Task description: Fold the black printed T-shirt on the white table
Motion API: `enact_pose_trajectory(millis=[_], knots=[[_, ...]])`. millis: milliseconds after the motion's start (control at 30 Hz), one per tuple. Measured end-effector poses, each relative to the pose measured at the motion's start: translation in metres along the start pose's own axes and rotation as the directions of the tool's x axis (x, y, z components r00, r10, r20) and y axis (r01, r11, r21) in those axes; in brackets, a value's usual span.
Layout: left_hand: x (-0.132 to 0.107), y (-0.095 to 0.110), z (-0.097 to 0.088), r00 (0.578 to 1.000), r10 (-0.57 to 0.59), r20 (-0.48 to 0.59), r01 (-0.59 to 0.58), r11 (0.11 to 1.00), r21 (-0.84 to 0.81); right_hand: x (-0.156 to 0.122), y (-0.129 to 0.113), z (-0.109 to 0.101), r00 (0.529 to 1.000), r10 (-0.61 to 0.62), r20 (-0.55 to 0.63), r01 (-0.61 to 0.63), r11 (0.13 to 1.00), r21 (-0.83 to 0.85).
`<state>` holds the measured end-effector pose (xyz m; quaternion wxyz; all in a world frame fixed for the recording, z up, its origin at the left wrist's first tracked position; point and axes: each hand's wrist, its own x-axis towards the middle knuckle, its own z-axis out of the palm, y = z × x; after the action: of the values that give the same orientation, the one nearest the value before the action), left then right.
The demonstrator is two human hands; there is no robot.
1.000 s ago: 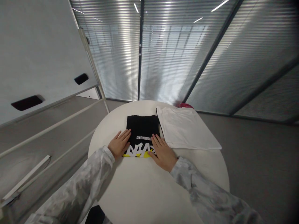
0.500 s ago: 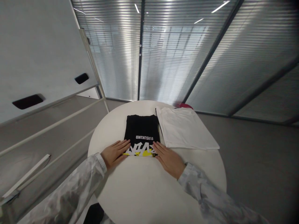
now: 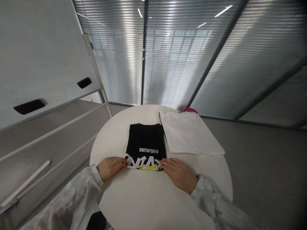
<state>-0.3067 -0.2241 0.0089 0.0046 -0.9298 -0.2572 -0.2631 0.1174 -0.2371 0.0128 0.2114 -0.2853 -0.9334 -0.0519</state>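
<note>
A folded black T-shirt [image 3: 145, 143] with white lettering and a yellow-and-white print along its near edge lies on the round white table [image 3: 144, 198]. My left hand [image 3: 110, 167] is curled at the shirt's near left corner, its fingertips pinching the edge. At the near right corner, my right hand [image 3: 179, 172] has its fingers together and their tips closed on the fabric. Both forearms wear pale patterned sleeves.
A folded white garment [image 3: 189, 132] lies right of the black shirt, with something pink [image 3: 189, 110] behind it at the table's far edge. A whiteboard on a stand [image 3: 43, 57] leans at the left. Glass walls with blinds stand behind, over grey floor.
Both hands drew back toward me from lying flat on the shirt to gripping its near corners. The black shirt slid a little nearer to me.
</note>
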Motion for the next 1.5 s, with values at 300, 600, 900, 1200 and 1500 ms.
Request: enact_pose_trajectory(millis=[300, 600, 900, 1200, 1500], knots=[[0.045, -0.012, -0.003, 0.917, -0.399, -0.027, 0.394, 0.912, -0.116, 0.060, 0.028, -0.025, 0.954, 0.298, 0.040, -0.299, 0.954, 0.033], [0.102, -0.097, 0.050, 0.438, -0.898, 0.025, 0.823, 0.390, -0.414, 0.116, 0.108, 0.028, 0.697, 0.715, 0.055, -0.715, 0.699, -0.007], [0.110, -0.117, 0.069, 0.617, -0.786, -0.022, 0.642, 0.520, -0.563, 0.129, 0.122, 0.053, 0.714, 0.698, 0.064, -0.701, 0.710, 0.073], [0.146, -0.165, 0.073, 0.419, -0.902, -0.103, 0.630, 0.370, -0.683, 0.179, 0.169, 0.071, 0.523, 0.852, 0.015, -0.777, 0.469, 0.420], [0.170, -0.175, 0.035, 0.510, -0.860, 0.037, 0.147, 0.045, -0.988, 0.208, 0.186, 0.048, 0.511, 0.859, 0.020, -0.376, 0.203, 0.904]])
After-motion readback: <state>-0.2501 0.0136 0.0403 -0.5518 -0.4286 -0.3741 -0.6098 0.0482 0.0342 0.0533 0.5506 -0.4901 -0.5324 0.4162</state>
